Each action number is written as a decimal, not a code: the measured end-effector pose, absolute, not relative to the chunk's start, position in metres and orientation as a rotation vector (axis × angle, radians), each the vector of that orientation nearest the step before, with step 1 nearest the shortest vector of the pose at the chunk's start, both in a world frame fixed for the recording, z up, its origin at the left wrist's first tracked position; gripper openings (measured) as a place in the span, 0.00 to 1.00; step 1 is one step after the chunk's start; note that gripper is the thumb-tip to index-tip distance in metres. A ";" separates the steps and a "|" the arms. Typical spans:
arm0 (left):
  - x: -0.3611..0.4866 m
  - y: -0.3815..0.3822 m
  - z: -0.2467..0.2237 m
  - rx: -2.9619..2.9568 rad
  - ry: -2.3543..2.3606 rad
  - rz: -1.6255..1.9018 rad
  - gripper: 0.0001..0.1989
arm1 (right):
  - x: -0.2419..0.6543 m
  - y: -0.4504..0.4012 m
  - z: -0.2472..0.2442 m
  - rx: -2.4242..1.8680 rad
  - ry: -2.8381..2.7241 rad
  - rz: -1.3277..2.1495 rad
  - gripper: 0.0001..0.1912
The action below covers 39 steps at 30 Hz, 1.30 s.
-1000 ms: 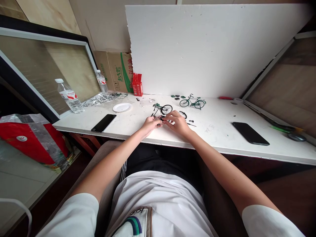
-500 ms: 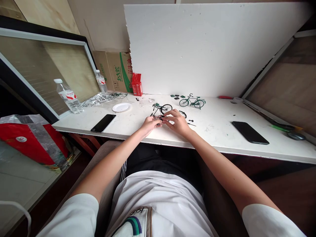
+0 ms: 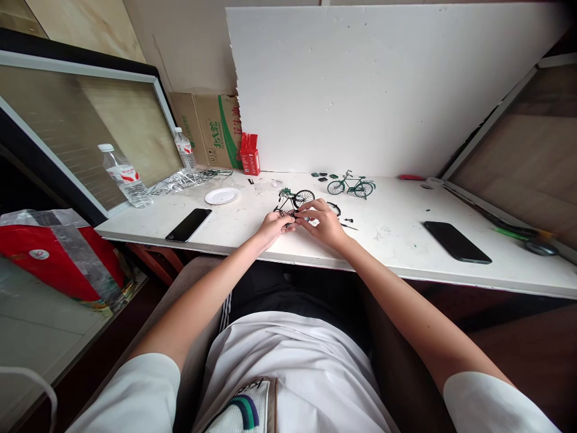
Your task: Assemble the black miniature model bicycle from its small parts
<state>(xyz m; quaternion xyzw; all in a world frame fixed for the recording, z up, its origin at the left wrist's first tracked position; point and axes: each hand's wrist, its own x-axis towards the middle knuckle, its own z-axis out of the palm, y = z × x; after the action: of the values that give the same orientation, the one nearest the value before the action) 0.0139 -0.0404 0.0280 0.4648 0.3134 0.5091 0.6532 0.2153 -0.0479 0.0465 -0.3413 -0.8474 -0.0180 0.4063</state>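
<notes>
A black model bicycle (image 3: pixel 303 198) with one wheel showing is tilted over the white table, between my hands. My left hand (image 3: pixel 273 228) grips its frame low down, thumb and fingers closed. From the other side, my right hand (image 3: pixel 323 222) pinches at the same part of the frame with its fingertips. My fingers hide what exactly is pinched. A loose black wheel (image 3: pixel 334 208) lies just behind my right hand. Small black parts (image 3: pixel 348 221) are scattered to the right of it. Farther back stands a green model bicycle (image 3: pixel 351 186) with both wheels on.
A white plate (image 3: pixel 222 196) and a phone (image 3: pixel 189 225) lie to the left, another phone (image 3: pixel 457 242) to the right. Water bottles (image 3: pixel 126 177), a red box (image 3: pixel 250 154) and a carton (image 3: pixel 207 132) stand at the back left. Small green pieces (image 3: pixel 322 179) lie near the white board (image 3: pixel 383 84).
The black model bicycle has shifted very slightly in my grip. Both hands keep nearly the same place and hold.
</notes>
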 end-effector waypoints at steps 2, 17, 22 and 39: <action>0.014 -0.041 0.028 1.049 0.722 1.153 0.09 | 0.215 -0.048 0.047 -0.879 -2.142 -0.033 0.11; 0.008 -0.041 0.030 0.923 0.606 1.150 0.16 | 0.271 -0.038 0.089 -1.301 -2.197 0.097 0.15; 0.008 -0.045 0.037 0.829 0.626 1.147 0.12 | 0.317 -0.026 0.090 -1.828 -2.246 0.308 0.08; 0.009 -0.046 0.032 0.875 0.622 1.107 0.12 | 0.306 -0.017 0.064 -1.691 -2.342 0.094 0.13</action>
<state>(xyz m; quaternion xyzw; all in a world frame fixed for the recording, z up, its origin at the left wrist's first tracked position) 0.0095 -0.0463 0.0325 0.3953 0.2809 0.5004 0.7173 0.3060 -0.0170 0.0645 -0.5804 -0.8040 0.0323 0.1254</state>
